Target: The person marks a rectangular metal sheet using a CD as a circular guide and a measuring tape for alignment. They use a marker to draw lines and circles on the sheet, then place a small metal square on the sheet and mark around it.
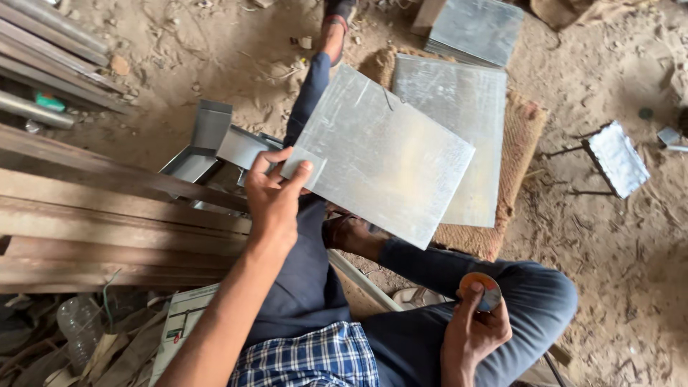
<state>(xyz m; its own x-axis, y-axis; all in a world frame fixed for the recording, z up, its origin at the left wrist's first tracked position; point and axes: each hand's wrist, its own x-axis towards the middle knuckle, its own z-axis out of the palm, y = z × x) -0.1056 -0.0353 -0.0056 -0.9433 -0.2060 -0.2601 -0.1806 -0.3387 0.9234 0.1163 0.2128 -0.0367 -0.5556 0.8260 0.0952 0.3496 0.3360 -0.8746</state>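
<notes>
My left hand (272, 197) grips the near-left corner of a square galvanized metal sheet (387, 154), holding it tilted above my lap. My thumb lies on top of the sheet's corner. My right hand (473, 330) rests by my right knee and is closed on a small round tape measure (481, 290) with an orange edge. Under the held sheet, a second flat metal sheet (466, 122) lies on a brown woven mat (523, 136). I sit on the sandy ground in dark trousers and a blue checked shirt, with my left leg stretched out.
Rusty steel bars (86, 215) lie stacked at the left, with bent sheet-metal channels (208, 140) beside them. More metal sheets (476, 29) are piled at the top. A small metal stand with a plate (616, 158) is at the right. A plastic bottle (79, 326) lies bottom left.
</notes>
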